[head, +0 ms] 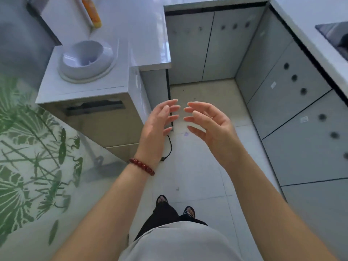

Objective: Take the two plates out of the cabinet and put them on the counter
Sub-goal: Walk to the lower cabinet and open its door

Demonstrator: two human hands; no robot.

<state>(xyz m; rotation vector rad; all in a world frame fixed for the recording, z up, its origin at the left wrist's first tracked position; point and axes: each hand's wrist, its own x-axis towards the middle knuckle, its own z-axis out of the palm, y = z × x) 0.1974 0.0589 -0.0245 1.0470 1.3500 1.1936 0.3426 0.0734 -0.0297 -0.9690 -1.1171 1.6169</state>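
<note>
My left hand (160, 125) and my right hand (209, 125) are raised in front of me over the floor, palms facing each other, fingers spread, fingertips a short gap apart. Neither holds anything. A red bead bracelet circles my left wrist. Grey cabinet doors (201, 48) stand shut at the far end, and more shut grey cabinet fronts (293, 110) with round dark holes run along the right. A white counter (135, 29) lies at the upper left, another white counter (308, 21) at the upper right. No plates are visible.
A water dispenser (86, 76) with a round white socket on top stands at the left, a black cord hanging beside it. An orange bottle (92, 12) lies on the left counter. A dark cooktop (335, 36) sits in the right counter. A green-patterned glass panel (28, 157) borders the left.
</note>
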